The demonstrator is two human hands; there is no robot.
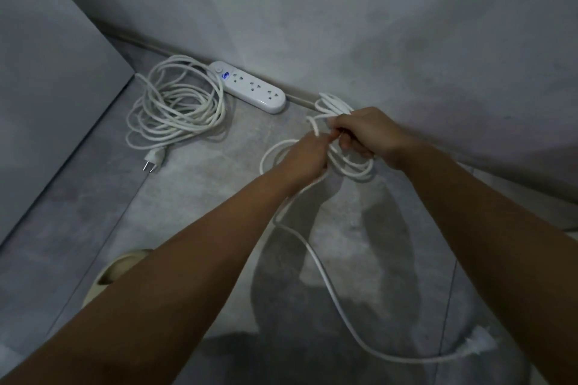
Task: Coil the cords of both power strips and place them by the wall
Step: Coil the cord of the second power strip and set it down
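Note:
One white power strip [250, 86] lies on the floor against the grey wall [344, 25], its cord [175, 103] heaped in loose loops to its left with the plug [154, 159] at the near end. My right hand [362, 134] grips a bundle of loops of a second white cord [353, 166] above the floor. My left hand [308, 156] pinches that cord just beside the bundle. From my left hand the cord trails down across the floor to the lower right [325, 278]. The second strip's body is not visible.
A grey panel [47, 87] stands at the left, forming a corner with the wall. A beige slipper [115, 272] sits on the grey tiled floor [194, 197] under my left forearm. Something white and blurred [478, 344] lies at the cord's far end.

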